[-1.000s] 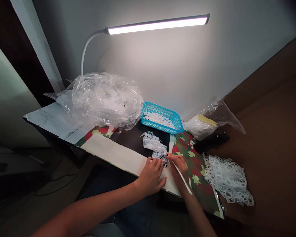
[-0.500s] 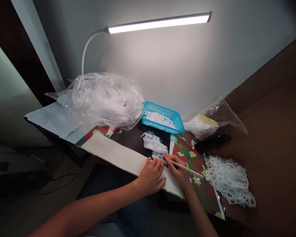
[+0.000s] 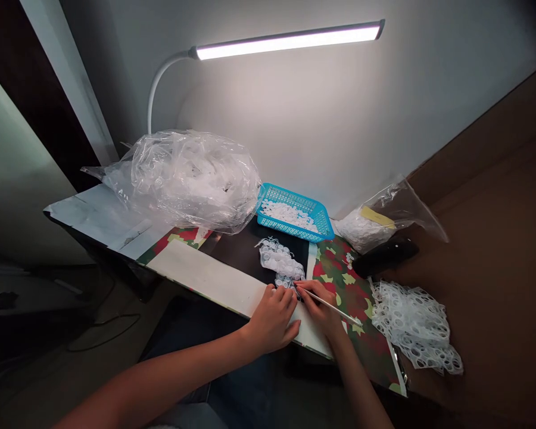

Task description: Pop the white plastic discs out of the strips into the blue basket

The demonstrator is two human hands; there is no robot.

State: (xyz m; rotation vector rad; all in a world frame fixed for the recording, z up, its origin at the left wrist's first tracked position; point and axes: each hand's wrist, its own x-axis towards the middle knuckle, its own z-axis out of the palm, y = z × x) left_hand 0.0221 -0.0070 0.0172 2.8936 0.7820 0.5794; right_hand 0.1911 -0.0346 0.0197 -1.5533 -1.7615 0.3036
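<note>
A strip of white translucent sheet with round pieces in it (image 3: 279, 259) lies on a dark mat. The fingertips of my left hand (image 3: 270, 319) are curled together and press on its near end. My right hand (image 3: 319, 307) is closed round a thin white stick (image 3: 337, 310), held like a pen. The stick's tip points at the strip, close beside my left fingertips; my fingers partly hide the contact. Beyond the strip, a blue plastic basket (image 3: 295, 229) holds many small white discs (image 3: 288, 213).
A large clear bag (image 3: 192, 179) of white material fills the back left. At right are a smaller clear bag (image 3: 366, 229) with a yellow label, a black object (image 3: 386, 256) and a pile of punched-out white sheet (image 3: 415, 325). A lit lamp (image 3: 290, 40) hangs above.
The stick has turned a little, its outer end shifting left and slightly down. My right hand has moved slightly with it, while the left hand stays in place.
</note>
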